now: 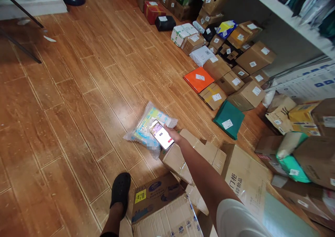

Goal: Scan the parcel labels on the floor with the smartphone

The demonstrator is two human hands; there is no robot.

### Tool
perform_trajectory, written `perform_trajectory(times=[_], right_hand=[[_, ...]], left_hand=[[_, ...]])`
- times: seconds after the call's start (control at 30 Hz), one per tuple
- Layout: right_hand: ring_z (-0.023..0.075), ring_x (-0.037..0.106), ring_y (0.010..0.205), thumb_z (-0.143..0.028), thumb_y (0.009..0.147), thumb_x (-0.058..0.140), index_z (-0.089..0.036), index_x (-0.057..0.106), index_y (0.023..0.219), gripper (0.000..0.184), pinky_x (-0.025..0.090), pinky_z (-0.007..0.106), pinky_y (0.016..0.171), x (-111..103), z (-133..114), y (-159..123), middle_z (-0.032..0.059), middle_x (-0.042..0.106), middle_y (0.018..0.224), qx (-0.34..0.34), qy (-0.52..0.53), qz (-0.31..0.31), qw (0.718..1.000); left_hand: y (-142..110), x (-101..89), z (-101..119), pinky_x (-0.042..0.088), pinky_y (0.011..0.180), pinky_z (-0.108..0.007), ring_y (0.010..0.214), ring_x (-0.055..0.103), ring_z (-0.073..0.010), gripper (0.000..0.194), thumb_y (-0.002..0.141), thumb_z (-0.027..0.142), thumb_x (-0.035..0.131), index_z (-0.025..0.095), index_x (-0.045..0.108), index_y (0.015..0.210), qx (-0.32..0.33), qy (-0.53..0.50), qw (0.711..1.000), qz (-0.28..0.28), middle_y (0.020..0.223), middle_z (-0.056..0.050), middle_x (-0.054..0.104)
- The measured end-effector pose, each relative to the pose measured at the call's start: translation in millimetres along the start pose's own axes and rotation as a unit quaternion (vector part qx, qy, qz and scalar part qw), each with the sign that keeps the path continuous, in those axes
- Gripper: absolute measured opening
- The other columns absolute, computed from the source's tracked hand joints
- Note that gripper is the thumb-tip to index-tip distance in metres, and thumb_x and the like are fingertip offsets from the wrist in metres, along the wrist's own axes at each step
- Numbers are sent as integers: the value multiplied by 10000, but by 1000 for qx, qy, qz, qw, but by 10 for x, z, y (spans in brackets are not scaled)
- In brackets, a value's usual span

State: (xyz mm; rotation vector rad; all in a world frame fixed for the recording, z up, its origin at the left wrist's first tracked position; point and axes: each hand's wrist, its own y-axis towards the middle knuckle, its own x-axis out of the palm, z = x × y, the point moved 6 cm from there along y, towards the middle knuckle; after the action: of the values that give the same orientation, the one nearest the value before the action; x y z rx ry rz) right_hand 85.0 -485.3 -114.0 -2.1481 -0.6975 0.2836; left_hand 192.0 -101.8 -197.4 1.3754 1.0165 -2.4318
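1 right hand (pixel 173 134) has its fingers clamped round a phone (pixel 161 135), long axis running upper-left to lower-right, over a plastic-wrapped parcel (pixel 142 129).

Along the wall many cardboard boxes lie on the wooden floor (pixel 65 101), among them an orange parcel (pixel 198 79), a green parcel (pixel 228 119) and a black parcel (pixel 165 22). A red box (pixel 153 11) stands further back, near a white box with green print (pixel 183 33). Above them runs a white shelf (pixel 285 15), and a black shoe (pixel 120 192) rests on the floor.
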Motion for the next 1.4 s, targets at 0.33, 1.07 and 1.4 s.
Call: perform_trajectory(times=[0.33, 1.07, 1.4], right_hand=[[268, 694, 993, -558, 787, 578, -232, 627, 1074, 436, 539, 401, 842, 474, -7, -859, 60, 759, 1049, -81, 188, -66, 977], [275, 597, 1164, -175, 564, 773, -302, 461, 1306, 815, 471, 396, 957, 476, -51, -2076, 29, 636, 1295, -155, 249, -152, 944], [254, 581, 1191, -190, 648, 763, -314, 408, 1355, 802, 456, 401, 1000, 466, 3, -2144, 23, 611, 1326, -184, 213, -148, 948]], left_hand=[[144, 756, -524, 89, 1204, -299, 1438, 121, -156, 523, 973, 224, 142, 130, 328, 1452, -1, 58, 998, -39, 1571, 8, 126], [-301, 618, -369, 572, 793, -372, 893, 711, -271, 517, 856, 73, 215, 79, 717, 982, -11, 158, 957, -245, 925, -207, 730], [-262, 421, -327, 530, 852, -329, 957, 685, -222, 626, 826, 39, 130, 115, 748, 889, 6, 99, 961, -256, 900, -93, 756]])
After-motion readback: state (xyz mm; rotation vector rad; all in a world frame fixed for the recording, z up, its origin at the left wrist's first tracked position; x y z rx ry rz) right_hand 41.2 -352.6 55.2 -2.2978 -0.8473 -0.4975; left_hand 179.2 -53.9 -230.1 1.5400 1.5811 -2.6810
